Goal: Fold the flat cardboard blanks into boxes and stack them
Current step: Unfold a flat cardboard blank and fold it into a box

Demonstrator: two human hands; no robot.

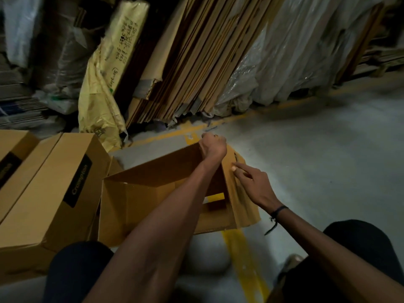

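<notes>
While the open box point(153, 193) sat on the grey floor point(317, 149) at centre frame, the left hand point(213, 146) was clenched over its far upper corner edge. The right hand point(253, 182) pressed extended fingers against the side flap point(242, 193) at the box's right edge. Finished boxes point(54, 189) crowded the left, just beside it. Flat cardboard blanks point(196, 62) leaned across the top. Bare floor lay open at right.

Both arms reach forward. The left hand point(213, 146) is curled into a fist, knuckles away. The right hand point(253, 182) points its fingers point(237, 167) forward-left, loosely extended.
</notes>
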